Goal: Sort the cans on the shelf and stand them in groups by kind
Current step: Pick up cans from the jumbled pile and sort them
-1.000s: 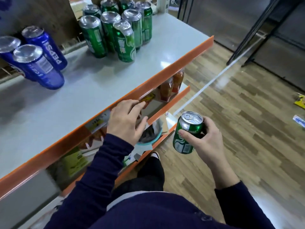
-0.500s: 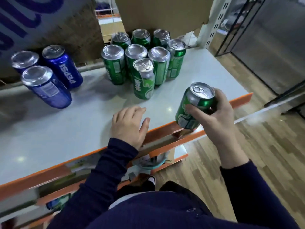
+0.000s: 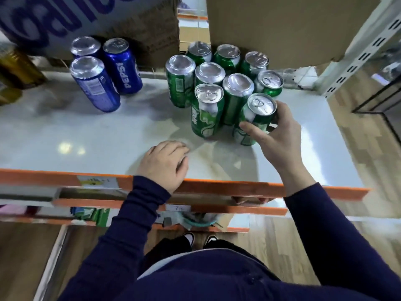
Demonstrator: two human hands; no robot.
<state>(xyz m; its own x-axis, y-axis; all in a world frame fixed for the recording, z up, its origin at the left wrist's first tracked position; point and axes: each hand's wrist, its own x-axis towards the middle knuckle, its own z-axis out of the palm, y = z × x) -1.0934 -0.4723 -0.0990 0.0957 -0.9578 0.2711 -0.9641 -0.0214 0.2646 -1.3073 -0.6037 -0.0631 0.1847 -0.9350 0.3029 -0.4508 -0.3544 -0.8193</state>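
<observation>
Your right hand (image 3: 280, 137) grips a green can (image 3: 255, 115). Its fingers (image 3: 282, 110) are curled round the can's right side and the thumb lies across the front. The can sits at the 5 o'clock edge of the green cluster (image 3: 208, 83), just beside the front green can (image 3: 206, 114) with white lettering. Its pull-tab top faces up. Whether its base touches the shelf (image 3: 86, 135) you cannot tell from here.

The cluster holds eight other green cans, all standing and packed close, at 1 o'clock from the middle of the shelf. Three blue Pepsi cans (image 3: 121, 66) stand together at 11 o'clock, well apart from the green ones, with bare shelf between the two groups.

Your left hand (image 3: 165, 164) rests on the shelf near its orange front edge (image 3: 217, 187), at 7 o'clock from the held can. Its fingers (image 3: 180, 148) are loosely curled and hold nothing.

A gold can (image 3: 19, 68) shows at the 9 o'clock border, partly cut off. Cardboard boxes (image 3: 282, 29) stand behind the cans at 12 o'clock. A perforated metal upright (image 3: 358, 55) rises at 2 o'clock. Lower shelves (image 3: 217, 209) with orange edges show below the front edge, and your shoes (image 3: 199, 237) stand on the wooden floor (image 3: 368, 148) at 6 o'clock.
</observation>
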